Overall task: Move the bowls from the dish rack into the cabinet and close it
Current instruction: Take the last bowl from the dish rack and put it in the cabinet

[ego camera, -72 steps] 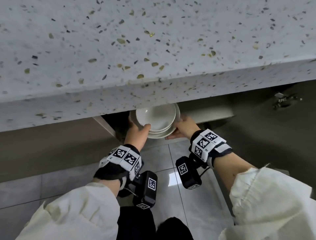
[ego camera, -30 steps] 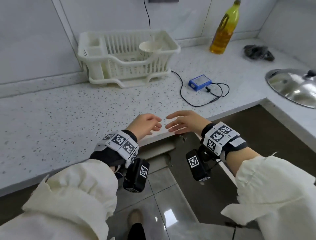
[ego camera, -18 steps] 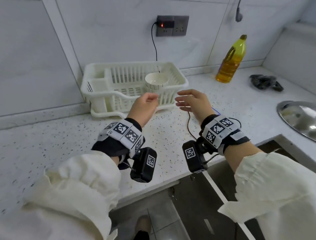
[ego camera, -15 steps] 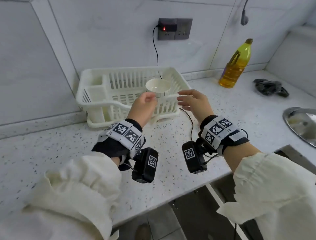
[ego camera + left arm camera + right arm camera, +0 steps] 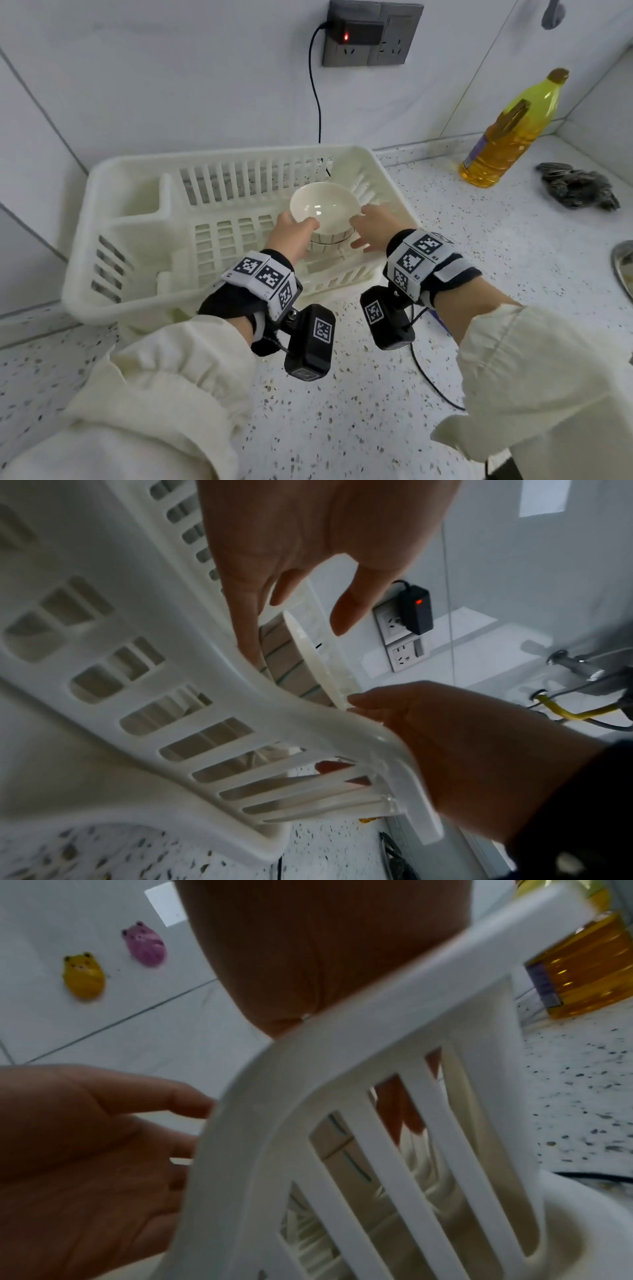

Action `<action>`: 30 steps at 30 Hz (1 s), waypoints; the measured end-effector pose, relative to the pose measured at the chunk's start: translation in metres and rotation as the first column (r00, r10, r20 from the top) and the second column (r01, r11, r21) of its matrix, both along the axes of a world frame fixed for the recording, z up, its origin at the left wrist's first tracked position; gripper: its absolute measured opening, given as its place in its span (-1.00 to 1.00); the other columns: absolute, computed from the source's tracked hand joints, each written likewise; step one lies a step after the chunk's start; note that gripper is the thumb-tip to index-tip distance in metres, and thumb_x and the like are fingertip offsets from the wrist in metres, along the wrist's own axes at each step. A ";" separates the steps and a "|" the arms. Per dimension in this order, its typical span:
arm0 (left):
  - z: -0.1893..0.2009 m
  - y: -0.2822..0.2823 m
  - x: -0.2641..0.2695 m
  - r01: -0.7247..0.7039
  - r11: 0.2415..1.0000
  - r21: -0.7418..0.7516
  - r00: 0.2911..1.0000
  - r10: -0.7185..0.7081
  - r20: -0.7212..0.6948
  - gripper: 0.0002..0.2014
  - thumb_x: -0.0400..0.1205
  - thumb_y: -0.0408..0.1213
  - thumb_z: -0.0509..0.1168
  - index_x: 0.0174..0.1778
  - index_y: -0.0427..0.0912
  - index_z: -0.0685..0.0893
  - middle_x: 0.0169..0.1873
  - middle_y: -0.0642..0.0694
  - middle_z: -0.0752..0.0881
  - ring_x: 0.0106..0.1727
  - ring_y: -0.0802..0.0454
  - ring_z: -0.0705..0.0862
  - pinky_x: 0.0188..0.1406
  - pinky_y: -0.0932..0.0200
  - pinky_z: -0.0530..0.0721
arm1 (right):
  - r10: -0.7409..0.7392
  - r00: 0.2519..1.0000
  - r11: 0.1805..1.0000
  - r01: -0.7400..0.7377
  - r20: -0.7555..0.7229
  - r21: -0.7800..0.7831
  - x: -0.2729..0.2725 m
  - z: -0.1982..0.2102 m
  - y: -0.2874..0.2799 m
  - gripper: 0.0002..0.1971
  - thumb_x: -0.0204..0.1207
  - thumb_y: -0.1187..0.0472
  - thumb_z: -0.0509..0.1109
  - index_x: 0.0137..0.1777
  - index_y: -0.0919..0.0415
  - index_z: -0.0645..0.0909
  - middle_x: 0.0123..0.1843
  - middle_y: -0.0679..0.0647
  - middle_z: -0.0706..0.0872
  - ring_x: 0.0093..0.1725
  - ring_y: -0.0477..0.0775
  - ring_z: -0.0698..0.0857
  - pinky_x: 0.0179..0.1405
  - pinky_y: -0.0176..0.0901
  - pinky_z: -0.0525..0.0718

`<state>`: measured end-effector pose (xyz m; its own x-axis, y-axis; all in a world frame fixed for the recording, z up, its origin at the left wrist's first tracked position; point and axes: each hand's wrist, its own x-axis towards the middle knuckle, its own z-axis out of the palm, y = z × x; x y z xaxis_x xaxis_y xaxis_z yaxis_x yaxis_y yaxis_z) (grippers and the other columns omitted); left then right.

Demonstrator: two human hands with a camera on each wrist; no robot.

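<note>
- Bowl (image 5: 324, 208): glossy cream ceramic, round, upright, with vertical ribbing on its outer wall; it sits inside the dish rack (image 5: 113, 219), right of centre.
- A second ribbed rim shows directly beneath it, so it looks stacked on another bowl; cannot confirm.
- Dish rack: white moulded plastic, rectangular with rounded corners, slotted walls and floor, a solid-walled compartment at its back left. It stands on the bench (image 5: 342, 428) against the wall.
- Left hand (image 5: 291, 233): reaches over the rack's front wall; thumb lies on the bowl's near-left rim, fingers (image 5: 246, 631) extend down beside the ribbed wall. Contact partial; not yet wrapped round the bowl.
- Right hand (image 5: 375, 228): fingers straight and spread at the bowl's right side, tips at or just off the rim; holds nothing. True contact cannot be told.
- Bench: pale speckled terrazzo-like stone, smooth.
- Oil bottle (image 5: 510, 133): clear plastic, yellow oil, far right by the wall.
- Dark crumpled cloth (image 5: 579, 186) lies beside the bottle.
- Wall socket (image 5: 371, 34): grey plate, black plug with red light, black cord running down behind the rack.
</note>
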<state>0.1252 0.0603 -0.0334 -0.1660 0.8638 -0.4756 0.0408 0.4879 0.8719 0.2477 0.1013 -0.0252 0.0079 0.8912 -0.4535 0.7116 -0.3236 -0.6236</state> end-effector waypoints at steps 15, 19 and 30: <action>-0.020 0.014 0.003 -0.062 0.997 -0.034 0.998 0.062 -0.005 -0.44 0.54 -0.55 0.12 0.49 -0.29 0.21 0.40 -0.27 0.45 0.36 -0.21 0.52 0.19 0.06 0.63 | -0.117 0.976 0.990 0.100 -0.181 -0.103 -0.004 -0.006 0.009 -0.54 0.55 0.47 -0.01 0.46 0.39 0.28 -0.07 0.44 0.71 -0.23 0.36 0.72 0.20 0.20 0.69; -0.008 0.004 0.000 -0.106 0.989 0.100 0.994 0.108 -0.012 -0.39 0.53 -0.48 0.21 0.51 -0.21 0.21 0.43 -0.24 0.39 0.33 -0.18 0.53 0.38 -0.13 0.57 | -0.100 0.958 0.994 0.108 -0.268 0.016 -0.005 0.005 -0.006 -0.45 0.53 0.51 -0.01 0.54 0.26 0.20 0.10 0.43 0.70 0.06 0.46 0.75 0.17 0.18 0.71; 0.037 -0.088 0.010 -0.099 0.961 0.259 0.995 0.091 0.045 -0.35 0.52 -0.56 0.08 0.54 -0.07 0.19 0.19 -0.08 0.43 0.22 -0.19 0.56 -0.04 0.00 0.78 | 0.074 0.925 0.960 0.035 -0.373 0.277 0.025 0.059 -0.108 -0.36 0.46 0.47 0.15 0.54 0.04 0.26 0.27 0.39 0.63 -0.08 0.29 0.77 -0.10 0.00 0.82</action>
<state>0.1348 -0.0278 0.0036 -0.2417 0.9395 -0.2429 -0.0246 0.2443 0.9694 0.2730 -0.0065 0.0340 -0.1330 0.9784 -0.1581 0.4108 -0.0907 -0.9072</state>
